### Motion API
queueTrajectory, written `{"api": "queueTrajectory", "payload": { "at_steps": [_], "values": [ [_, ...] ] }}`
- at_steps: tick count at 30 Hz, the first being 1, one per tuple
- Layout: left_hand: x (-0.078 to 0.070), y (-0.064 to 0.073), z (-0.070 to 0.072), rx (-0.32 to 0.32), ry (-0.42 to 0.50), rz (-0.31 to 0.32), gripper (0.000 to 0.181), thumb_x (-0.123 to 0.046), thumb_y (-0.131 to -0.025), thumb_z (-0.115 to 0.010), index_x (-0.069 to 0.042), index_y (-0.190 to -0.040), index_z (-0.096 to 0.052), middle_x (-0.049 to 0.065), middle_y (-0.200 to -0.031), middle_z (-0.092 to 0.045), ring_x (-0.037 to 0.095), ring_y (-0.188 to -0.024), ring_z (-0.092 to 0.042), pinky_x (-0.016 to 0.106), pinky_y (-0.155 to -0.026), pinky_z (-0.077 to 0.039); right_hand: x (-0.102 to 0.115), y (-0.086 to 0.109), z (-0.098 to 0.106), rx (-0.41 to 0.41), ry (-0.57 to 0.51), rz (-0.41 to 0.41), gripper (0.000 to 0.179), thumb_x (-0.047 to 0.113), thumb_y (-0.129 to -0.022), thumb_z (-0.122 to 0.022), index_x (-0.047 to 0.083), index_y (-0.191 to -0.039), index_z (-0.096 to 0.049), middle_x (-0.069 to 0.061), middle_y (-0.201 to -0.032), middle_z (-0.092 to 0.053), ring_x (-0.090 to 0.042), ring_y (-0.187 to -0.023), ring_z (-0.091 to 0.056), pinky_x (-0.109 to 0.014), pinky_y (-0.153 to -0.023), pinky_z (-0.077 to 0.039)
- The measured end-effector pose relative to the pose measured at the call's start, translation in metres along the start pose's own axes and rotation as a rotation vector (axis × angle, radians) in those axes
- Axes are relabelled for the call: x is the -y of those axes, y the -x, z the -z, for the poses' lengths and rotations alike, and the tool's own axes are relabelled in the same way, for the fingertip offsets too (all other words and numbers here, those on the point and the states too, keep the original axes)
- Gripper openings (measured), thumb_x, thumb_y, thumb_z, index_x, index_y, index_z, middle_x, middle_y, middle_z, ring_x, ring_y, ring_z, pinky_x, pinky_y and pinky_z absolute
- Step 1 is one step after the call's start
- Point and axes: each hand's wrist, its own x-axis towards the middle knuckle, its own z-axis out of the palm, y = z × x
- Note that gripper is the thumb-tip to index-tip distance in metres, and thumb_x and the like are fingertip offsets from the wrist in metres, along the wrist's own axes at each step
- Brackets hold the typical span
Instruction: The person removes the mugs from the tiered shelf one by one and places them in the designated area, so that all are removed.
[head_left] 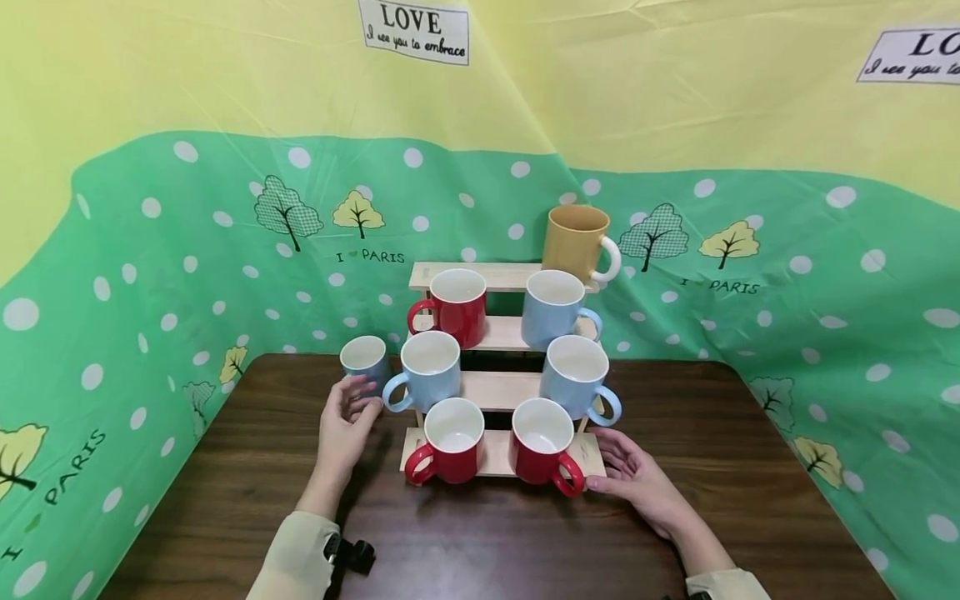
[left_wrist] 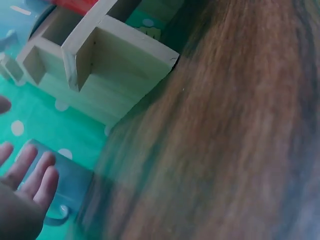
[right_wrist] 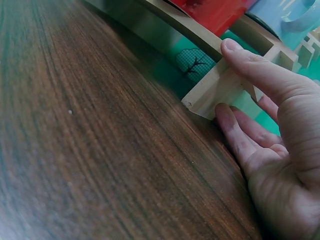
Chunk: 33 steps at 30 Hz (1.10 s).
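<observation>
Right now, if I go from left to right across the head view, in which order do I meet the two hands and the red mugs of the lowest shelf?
Left hand → left red mug → right red mug → right hand, at the end of the wooden rack.

Left grip partly hides the blue mug at nine o'clock from the rack; head view crops its two-o'clock sign.

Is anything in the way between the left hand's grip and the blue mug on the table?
Nothing visible: the left hand's grip is close beside the blue mug, partly overlapping it in the head view. The wooden rack stands to the right.
</observation>
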Motion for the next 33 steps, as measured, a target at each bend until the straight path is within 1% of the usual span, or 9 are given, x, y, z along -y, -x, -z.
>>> {"api": "queueTrajectory", "payload": {
  "at_steps": [2,5,9,13,16,22,27,29,33],
  "values": [
    [0.002,0.001,0.002,0.074,0.047,0.026,0.048,0.007,-0.1,-0.071,0.006,-0.146,-0.054,0.032,-0.138,-0.066,0.007,-0.107,-0.072,0.017,-0.089,-0.057,0.0,0.0,0.0,0.0,0.002,0.001,0.079,-0.003,-0.094,-0.082,-0.007,-0.16,-0.038,-0.034,-0.155,-0.048,-0.005,-0.131,-0.063,-0.021,-0.105,-0.053],
    [0.007,0.004,0.009,0.19,0.069,0.066,0.053,0.005,-0.102,-0.07,0.005,-0.151,-0.051,0.031,-0.145,-0.061,0.009,-0.115,-0.071,0.02,-0.094,-0.058,-0.001,0.001,0.0,0.0,0.0,0.005,0.078,-0.003,-0.094,-0.082,-0.007,-0.159,-0.038,-0.034,-0.155,-0.049,-0.005,-0.131,-0.063,-0.021,-0.106,-0.053],
    [0.013,0.008,0.019,0.32,0.065,0.094,0.059,0.003,-0.102,-0.071,0.002,-0.156,-0.047,0.034,-0.149,-0.056,0.021,-0.124,-0.069,0.025,-0.095,-0.06,-0.002,0.0,-0.001,0.008,-0.002,0.011,0.079,-0.003,-0.094,-0.082,-0.008,-0.159,-0.038,-0.034,-0.155,-0.049,-0.005,-0.131,-0.063,-0.021,-0.106,-0.053],
    [0.015,0.012,0.025,0.406,0.048,0.067,0.063,0.0,-0.102,-0.073,-0.001,-0.158,-0.044,0.031,-0.15,-0.057,0.041,-0.134,-0.063,0.025,-0.1,-0.057,-0.003,0.0,-0.001,0.012,-0.003,0.012,0.078,-0.004,-0.094,-0.081,-0.008,-0.159,-0.038,-0.033,-0.155,-0.049,-0.005,-0.131,-0.063,-0.021,-0.106,-0.052],
    [0.015,0.015,0.025,0.46,0.057,0.04,0.066,0.0,-0.101,-0.073,0.001,-0.159,-0.041,0.03,-0.152,-0.056,0.049,-0.138,-0.058,0.025,-0.102,-0.056,-0.003,0.0,0.001,0.005,-0.001,0.014,0.078,-0.004,-0.094,-0.081,-0.007,-0.159,-0.038,-0.034,-0.155,-0.049,-0.005,-0.131,-0.063,-0.021,-0.106,-0.052],
    [0.019,0.018,0.026,0.567,0.083,0.024,0.074,0.004,-0.098,-0.075,0.008,-0.16,-0.036,0.037,-0.154,-0.053,0.052,-0.139,-0.057,0.031,-0.103,-0.058,-0.004,0.003,0.003,-0.004,0.017,0.0,0.077,-0.003,-0.095,-0.081,-0.007,-0.159,-0.038,-0.034,-0.156,-0.048,-0.003,-0.131,-0.062,-0.02,-0.106,-0.052],
    [0.018,0.019,0.028,0.605,0.088,0.019,0.077,0.002,-0.095,-0.079,0.001,-0.161,-0.039,0.034,-0.155,-0.053,0.055,-0.14,-0.054,0.034,-0.105,-0.057,-0.004,0.003,0.001,-0.003,0.011,0.001,0.077,-0.003,-0.095,-0.081,-0.006,-0.159,-0.039,-0.034,-0.156,-0.048,-0.003,-0.131,-0.062,-0.02,-0.106,-0.052],
    [0.018,0.019,0.028,0.627,0.095,0.011,0.078,0.002,-0.095,-0.08,-0.002,-0.161,-0.04,0.033,-0.156,-0.052,0.05,-0.141,-0.056,0.034,-0.105,-0.057,-0.003,0.002,0.001,0.0,0.008,0.006,0.077,-0.003,-0.095,-0.081,-0.007,-0.159,-0.039,-0.034,-0.156,-0.048,-0.003,-0.132,-0.062,-0.02,-0.106,-0.052],
    [0.02,0.018,0.026,0.68,0.099,0.0,0.078,0.003,-0.094,-0.081,-0.004,-0.161,-0.041,0.03,-0.159,-0.052,0.032,-0.139,-0.061,0.033,-0.105,-0.057,-0.002,0.0,0.003,0.008,0.012,0.01,0.078,-0.003,-0.094,-0.081,-0.008,-0.159,-0.038,-0.034,-0.156,-0.048,-0.003,-0.132,-0.061,-0.02,-0.106,-0.052]
  ]
}}
